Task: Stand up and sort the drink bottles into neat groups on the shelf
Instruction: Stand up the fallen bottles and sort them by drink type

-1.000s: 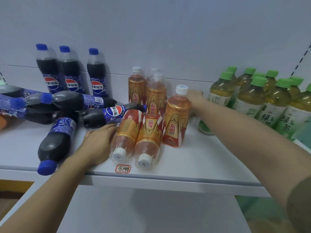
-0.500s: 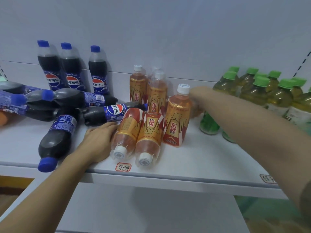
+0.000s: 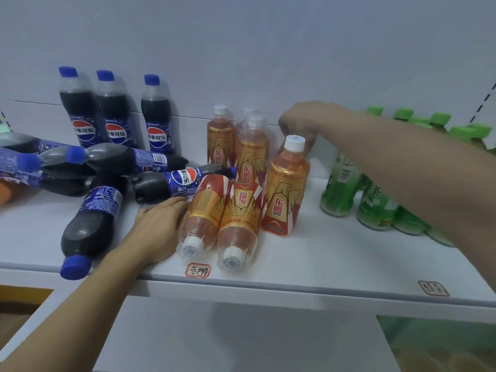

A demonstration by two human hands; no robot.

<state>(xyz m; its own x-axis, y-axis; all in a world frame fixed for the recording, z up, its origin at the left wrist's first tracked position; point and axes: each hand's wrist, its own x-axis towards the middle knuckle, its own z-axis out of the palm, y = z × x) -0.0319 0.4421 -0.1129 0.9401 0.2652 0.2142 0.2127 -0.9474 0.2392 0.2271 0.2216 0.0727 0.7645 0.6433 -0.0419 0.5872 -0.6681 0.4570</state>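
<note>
Six orange energy-drink bottles sit at the middle of the white shelf. Four stand: three toward the back edge, one partly hidden, and a fourth upright bottle nearer the front, with a white cap and a gold-and-red label reading 东鹏特饮. Two more lie on their sides just to its left, touching each other, white caps pointing at the front edge, amber liquid showing in their clear necks.

The right hand hovers behind and above the fourth bottle's cap, fingers curled downward; whether they hold anything cannot be told, as the hand is blurred. The left hand rests flat on the shelf, fingers straight, against the side of the left fallen bottle.

Pepsi bottles with blue caps and dark cola fill the left part: three upright at the back edge, labels reading 百事可乐, and at least five lying crossed in a heap, one with its cap over the front edge.

Green-tea bottles with green caps stand toward the right end, largely hidden by the right arm; their count cannot be told.

Two small tags are stuck on the front edge: one handwritten 东鹏, and another too blurred to read.
</note>
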